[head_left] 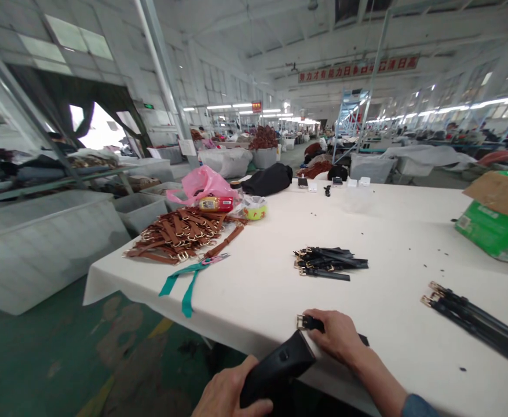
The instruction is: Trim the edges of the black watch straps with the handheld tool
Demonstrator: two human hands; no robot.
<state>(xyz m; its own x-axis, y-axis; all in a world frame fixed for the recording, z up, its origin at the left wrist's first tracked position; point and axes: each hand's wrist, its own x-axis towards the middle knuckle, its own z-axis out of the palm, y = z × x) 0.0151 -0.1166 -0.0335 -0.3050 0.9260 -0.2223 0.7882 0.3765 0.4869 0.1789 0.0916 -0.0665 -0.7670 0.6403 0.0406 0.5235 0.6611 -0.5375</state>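
My left hand point(230, 389), at the bottom of the view, is wrapped around a thick black object point(277, 368) with a flat, wide end and a small knob or hole on its face; its exact kind I cannot make out. Close beside that end, my right hand point(336, 336) grips a short black buckle strap point(309, 322) at the table's near edge. Its gold buckle pokes out to the left of my fingers, and its tail shows to the right. A pile of similar black buckle straps point(329, 259) lies farther up the table.
Brown buckle straps point(179, 231) are heaped at the left, beside scissors point(212, 260) with green ribbon and a pink bag point(205, 184). Longer black straps point(475, 318) lie right, below a green box point(497, 223). A white bin point(49, 249) stands left of the white table point(254, 289).
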